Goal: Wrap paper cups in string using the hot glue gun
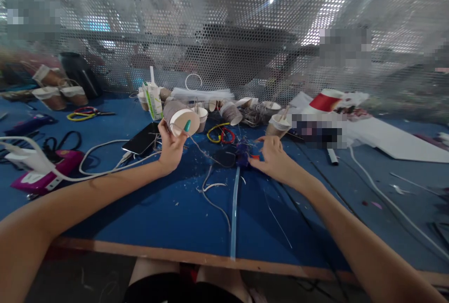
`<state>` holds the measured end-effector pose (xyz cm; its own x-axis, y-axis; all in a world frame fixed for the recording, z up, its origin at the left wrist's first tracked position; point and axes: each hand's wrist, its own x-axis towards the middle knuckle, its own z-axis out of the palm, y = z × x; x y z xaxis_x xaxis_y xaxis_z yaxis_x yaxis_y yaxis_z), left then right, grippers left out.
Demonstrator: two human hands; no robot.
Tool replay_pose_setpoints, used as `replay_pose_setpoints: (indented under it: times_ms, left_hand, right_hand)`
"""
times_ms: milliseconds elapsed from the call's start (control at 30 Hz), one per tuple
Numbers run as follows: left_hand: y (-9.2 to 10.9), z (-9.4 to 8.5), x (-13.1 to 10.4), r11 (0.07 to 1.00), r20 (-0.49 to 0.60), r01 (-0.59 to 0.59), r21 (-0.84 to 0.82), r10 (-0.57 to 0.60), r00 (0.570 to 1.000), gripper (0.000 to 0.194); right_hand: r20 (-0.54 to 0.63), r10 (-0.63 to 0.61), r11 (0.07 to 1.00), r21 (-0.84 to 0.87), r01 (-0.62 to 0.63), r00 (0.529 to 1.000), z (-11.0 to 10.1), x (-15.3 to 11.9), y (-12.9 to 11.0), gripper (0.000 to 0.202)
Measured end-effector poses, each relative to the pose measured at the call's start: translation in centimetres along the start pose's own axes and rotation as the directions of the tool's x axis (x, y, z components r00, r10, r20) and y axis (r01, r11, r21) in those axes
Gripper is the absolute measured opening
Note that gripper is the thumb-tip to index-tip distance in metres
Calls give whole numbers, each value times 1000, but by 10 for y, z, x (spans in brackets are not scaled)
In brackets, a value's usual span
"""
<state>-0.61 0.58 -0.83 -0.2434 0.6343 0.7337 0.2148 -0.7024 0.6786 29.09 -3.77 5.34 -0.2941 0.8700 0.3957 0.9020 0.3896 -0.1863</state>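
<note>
My left hand (171, 147) grips a paper cup (175, 112), tipped on its side with its white round end facing me. Grey-brown cord wraps the cup's side, and a loose strand (201, 149) trails from it to the table. My right hand (275, 158) is closed about a dark blue glue gun (242, 154), its thumb by the orange trigger (255, 157); the handle is hidden by the hand. From the gun's rear a long clear glue stick (235, 214) runs toward the table's front edge. Beyond the gun lie yellow-and-red-handled scissors (220, 133).
Several cord-wrapped cups stand along the back, one (278, 125) close behind my right hand. A phone (142, 138) with a white cable lies left, near a magenta power strip (66, 167). A drink carton (153, 99) stands behind my left hand. A perforated metal screen (224, 36) bounds the table.
</note>
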Motion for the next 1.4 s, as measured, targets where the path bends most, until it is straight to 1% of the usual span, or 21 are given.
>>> replay_pose_setpoints:
  times_ms: [33, 100, 167, 233, 333, 433, 467, 533, 600, 700, 767, 833, 933, 967, 1033, 1100, 1167, 1400]
  left_hand:
    - [1, 1, 0, 1000, 10, -9, -7, 9, 1000, 52]
    - [5, 3, -1, 999, 66, -40, -12, 41, 997, 61]
    - [8, 4, -1, 998, 146, -62, -12, 63, 987, 72]
    - [9, 4, -2, 997, 206, -71, -17, 73, 976, 77]
    - [6, 4, -2, 998, 229, -62, -21, 65, 971, 81]
    - [4, 4, -2, 997, 229, -75, -8, 75, 971, 83]
    - [4, 4, -3, 996, 235, -86, -3, 84, 968, 83]
    - [7, 5, -3, 995, 250, -100, 14, 93, 964, 83]
    - [12, 4, -3, 993, 268, -107, 48, 91, 959, 82]
    - [18, 3, -3, 984, 294, -157, 83, 126, 948, 79]
    - [21, 2, -2, 979, 303, -183, 89, 149, 941, 78]
    - [22, 2, -2, 975, 311, -197, 99, 158, 937, 79]
    - [22, 2, -2, 962, 314, -238, 132, 188, 931, 80]
    - [22, 2, -1, 956, 308, -256, 143, 203, 930, 80]
    - [23, 2, -1, 945, 299, -284, 162, 227, 927, 77]
    - [25, 3, -1, 936, 308, -307, 174, 245, 919, 75]
    - [27, 3, -1, 928, 316, -324, 183, 257, 913, 74]
    - [30, 2, -1, 927, 282, -322, 190, 263, 923, 79]
  right_hand:
    - [36, -6, 999, -35, 7, 999, 2, -1, 2, 50]
    - [101, -57, 994, -92, 66, 993, 5, -5, 2, 51]
    - [138, -101, 978, -167, 124, 985, 7, -9, -1, 43]
    - [141, -109, 955, -260, 143, 984, 8, -11, -5, 33]
    - [110, -82, 926, -359, 117, 991, 7, -9, -10, 22]
    - [52, -59, 917, -392, 75, 997, 4, -4, -15, 18]
    - [24, -74, 922, -379, 77, 997, 2, -3, -17, 20]
    - [-49, -153, 945, -301, 131, 987, -2, -2, -22, 24]
    - [-139, -271, 951, -192, 243, 952, -4, -4, -29, 24]
    - [-231, -425, 905, -81, 418, 875, -6, -12, -40, 18]
    - [-255, -479, 873, -38, 486, 840, -6, -17, -47, 17]
    - [-273, -511, 850, -17, 527, 815, -6, -21, -52, 18]
    - [-318, -574, 796, -2, 605, 755, -4, -23, -56, 19]
    - [-328, -584, 783, 12, 622, 742, -3, -23, -56, 20]
    - [-318, -588, 775, 43, 631, 744, 0, -23, -57, 22]
    - [-264, -583, 787, 52, 615, 768, 4, -22, -57, 23]
    - [-233, -585, 795, 25, 606, 777, 8, -22, -58, 25]
    - [-222, -585, 803, -26, 595, 780, 12, -22, -56, 22]
